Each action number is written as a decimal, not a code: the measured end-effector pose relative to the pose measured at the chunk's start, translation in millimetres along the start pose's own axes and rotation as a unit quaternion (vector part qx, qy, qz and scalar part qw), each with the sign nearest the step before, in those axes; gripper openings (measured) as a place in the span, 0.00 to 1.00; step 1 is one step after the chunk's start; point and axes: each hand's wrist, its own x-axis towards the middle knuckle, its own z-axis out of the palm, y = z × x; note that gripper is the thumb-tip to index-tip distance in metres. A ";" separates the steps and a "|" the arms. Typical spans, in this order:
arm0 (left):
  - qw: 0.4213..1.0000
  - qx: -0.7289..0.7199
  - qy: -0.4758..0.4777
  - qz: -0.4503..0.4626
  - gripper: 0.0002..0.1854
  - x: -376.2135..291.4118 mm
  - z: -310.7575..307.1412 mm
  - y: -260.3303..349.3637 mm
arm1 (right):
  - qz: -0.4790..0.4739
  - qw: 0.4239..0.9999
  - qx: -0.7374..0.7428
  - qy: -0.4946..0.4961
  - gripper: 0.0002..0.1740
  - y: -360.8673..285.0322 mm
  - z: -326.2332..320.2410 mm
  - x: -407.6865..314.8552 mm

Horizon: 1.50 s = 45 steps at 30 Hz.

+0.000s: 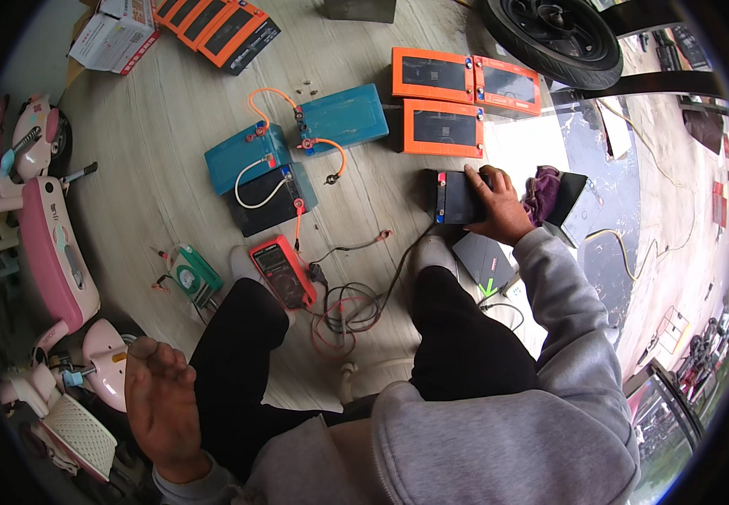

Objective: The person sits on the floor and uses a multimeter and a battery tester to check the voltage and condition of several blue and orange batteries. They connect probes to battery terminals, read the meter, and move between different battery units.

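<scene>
My right hand point(497, 202) grips the top of a black battery point(456, 197) on the floor, thumb at its near edge and fingers at its far edge. Red and blue terminal marks show along the battery's left end. My left hand point(162, 404) is raised at the lower left with its palm in view, holding nothing. Ahead of me two teal batteries point(345, 117) and another black battery point(263, 202) carry orange and white jumper leads. A red digital multimeter point(279, 268) leans by my left foot, near a green-and-white tester point(194, 274) with clips.
Orange-topped batteries point(443, 129) stand at the upper right, with more orange batteries point(222, 31) at the upper left. A purple cloth point(541, 192) lies right of my hand. Tangled cables point(351, 309) lie between my feet. A pink scooter point(61, 246) and a wheel point(553, 38) flank the floor.
</scene>
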 end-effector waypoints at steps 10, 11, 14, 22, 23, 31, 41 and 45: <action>1.000 0.011 0.007 -0.001 0.20 1.5 2.2 4.2 | -0.083 0.996 -0.007 0.011 0.53 -72.5 31.2 34.5; 1.000 0.005 0.003 -0.006 0.20 1.2 1.9 4.5 | -0.085 0.996 -0.011 0.011 0.53 -80.0 35.3 39.4; 1.000 -0.006 -0.002 -0.013 0.21 0.3 0.4 5.1 | -0.095 0.995 0.003 0.021 0.53 -98.0 46.4 57.4; 0.999 -0.037 -0.003 -0.014 0.23 -5.4 -4.0 3.1 | -0.134 0.991 -0.004 0.008 0.50 -127.4 58.7 91.9; 0.999 -0.042 -0.006 -0.013 0.24 -6.0 -4.5 2.5 | -0.144 0.989 -0.014 0.014 0.50 -129.6 59.1 93.9; 0.998 -0.052 -0.017 -0.021 0.25 -9.8 -5.3 1.8 | -0.170 0.985 -0.018 0.032 0.47 -144.0 56.8 110.9; 0.997 -0.064 -0.016 -0.034 0.25 -16.4 -9.2 3.5 | 0.092 0.949 0.292 0.082 0.19 -182.1 54.1 146.0; 0.997 -0.064 -0.020 -0.045 0.25 -20.6 -11.9 4.8 | 0.206 0.803 0.555 -0.069 0.12 -180.1 64.2 164.5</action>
